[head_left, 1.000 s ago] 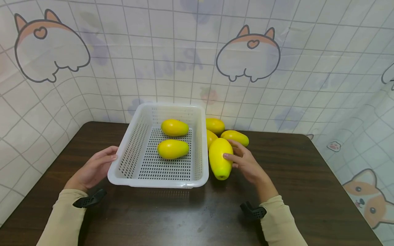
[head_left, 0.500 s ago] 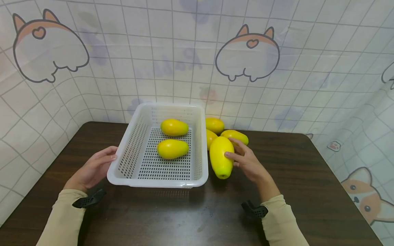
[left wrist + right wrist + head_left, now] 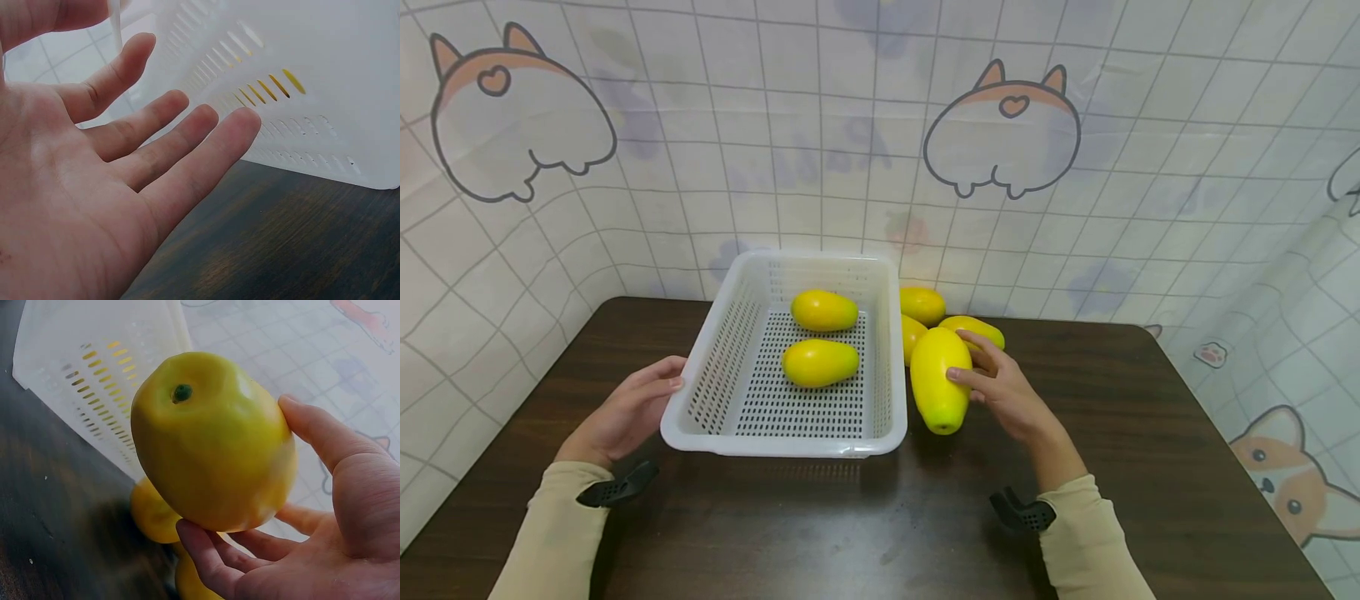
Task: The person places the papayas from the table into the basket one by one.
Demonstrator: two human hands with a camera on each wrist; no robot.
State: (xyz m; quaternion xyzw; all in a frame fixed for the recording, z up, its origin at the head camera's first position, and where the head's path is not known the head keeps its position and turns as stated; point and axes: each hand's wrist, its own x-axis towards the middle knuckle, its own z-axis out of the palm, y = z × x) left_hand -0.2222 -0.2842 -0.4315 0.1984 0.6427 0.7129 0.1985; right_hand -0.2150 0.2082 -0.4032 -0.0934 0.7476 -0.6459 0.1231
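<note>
My right hand point(image 3: 1011, 392) holds a yellow papaya point(image 3: 938, 379) with a greenish end, thumb on one side and fingers beneath. In the right wrist view the papaya point(image 3: 215, 444) shows a small dark green stem spot. It is held just right of a white perforated basket point(image 3: 895, 433). At the basket's left side is my left hand point(image 3: 632, 412), its thumb at the rim. In the left wrist view its extended fingers point(image 3: 200, 140) lie along the outer wall. Two papayas, a rear one point(image 3: 824, 311) and a front one point(image 3: 820, 363), lie inside the basket.
Behind the held papaya, more lie by the basket's right wall: one at the back point(image 3: 923, 306), one partly hidden point(image 3: 913, 335), one to the right point(image 3: 981, 332). All stand on a dark wooden table point(image 3: 820, 533). A patterned cloth point(image 3: 850, 150) hangs behind and at the sides.
My right hand and the papaya have shifted slightly to the right and away from me. The left hand and the basket look the same.
</note>
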